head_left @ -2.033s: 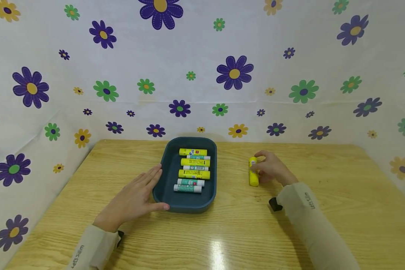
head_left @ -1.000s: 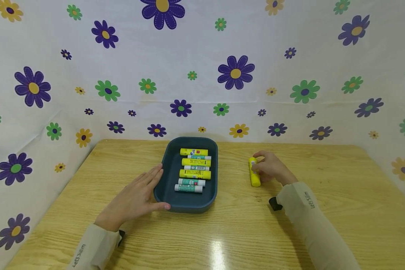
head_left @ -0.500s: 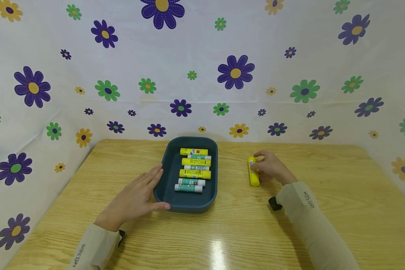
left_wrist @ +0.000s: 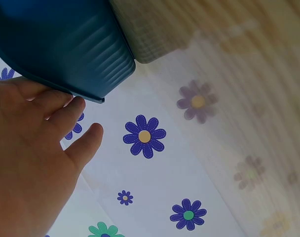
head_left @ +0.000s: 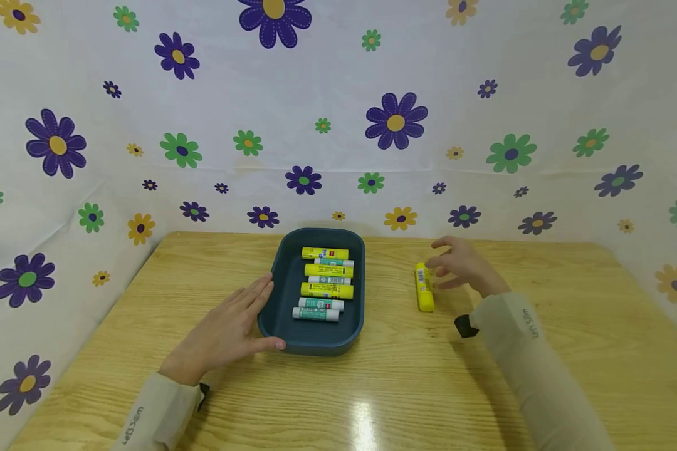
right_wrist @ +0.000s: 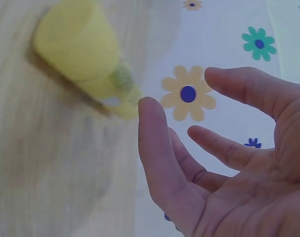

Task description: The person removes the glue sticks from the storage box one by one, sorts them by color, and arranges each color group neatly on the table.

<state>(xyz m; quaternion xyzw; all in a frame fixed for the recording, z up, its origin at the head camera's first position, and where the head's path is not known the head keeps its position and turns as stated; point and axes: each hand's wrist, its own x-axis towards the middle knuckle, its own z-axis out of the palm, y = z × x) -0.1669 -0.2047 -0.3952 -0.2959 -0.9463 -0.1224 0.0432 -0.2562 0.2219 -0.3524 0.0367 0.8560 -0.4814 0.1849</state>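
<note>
A yellow glue stick (head_left: 424, 293) lies lengthwise on the table to the right of a dark blue tray (head_left: 316, 348). Just right of it is my right hand (head_left: 464, 268), fingers spread and loosely bent, holding nothing. In the right wrist view a gap shows between thumb and fingers, and the yellow glue stick (right_wrist: 81, 47) appears blurred beyond the fingertips. My left hand (head_left: 220, 335) touches the tray's left side with straight fingers, its thumb at the front corner. Inside the tray lie yellow glue sticks (head_left: 327, 290) and teal-and-white glue sticks (head_left: 316, 314), side by side in a column.
The wooden table (head_left: 406, 388) reaches back to a white cloth (head_left: 327, 81) printed with flowers, which also rises at the left and right. Both forearms wear light sleeves with a dark strap at the wrist.
My right hand has let go of the yellow glue stick and lifted away slightly to the right. The glue stick stays on the table. My left hand and the tray keep their places.
</note>
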